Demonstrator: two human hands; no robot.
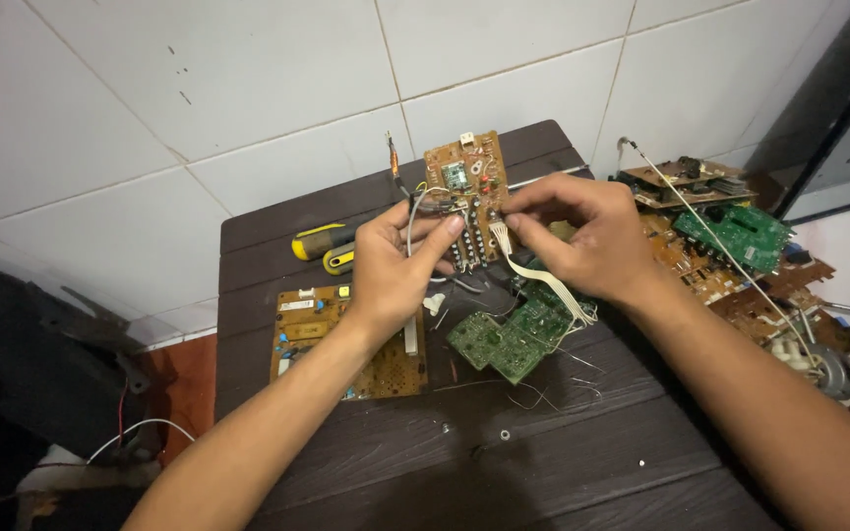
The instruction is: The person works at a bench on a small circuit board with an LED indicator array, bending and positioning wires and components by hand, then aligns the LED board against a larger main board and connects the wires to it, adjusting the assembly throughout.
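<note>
At the centre of the frame, the left hand [393, 264] curls closed around the lower edge of a brown circuit board [465, 187], held upright above the dark table [543, 462]. The right hand [582, 236] pinches the white ribbon cable [533, 275] at the board (fingers drawn tightly together).

Left hand [391, 265]: bare, no glove, no ring or band to be seen.
Right hand [582, 241]: bare as well, no glove, fingers without rings.
Nails: short and plain on the fingers that show.
Wrists: uncovered, no watch or strap.
Forearms: bare up to the picture's lower edge; no sleeve shows on either arm.
</note>
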